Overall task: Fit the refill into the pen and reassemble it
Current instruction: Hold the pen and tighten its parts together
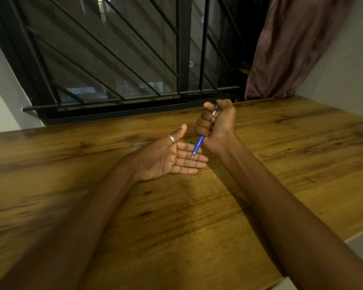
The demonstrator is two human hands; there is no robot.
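A blue pen (199, 143) with a silver tip sticks down out of my right hand (217, 123), which is closed in a fist around its upper part; a clear and silver top end shows above the fist by the thumb. The tip points down onto the fingers of my left hand (172, 156). That hand lies palm up and flat above the wooden table (197, 206), fingers together and empty, a ring on the thumb. A small green thing (190, 141) peeks out behind the left fingers; what it is stays unclear.
A barred window (117, 59) runs along the table's far edge. A brownish curtain (291, 45) hangs at the back right beside a white wall. The table's right edge cuts diagonally at the lower right.
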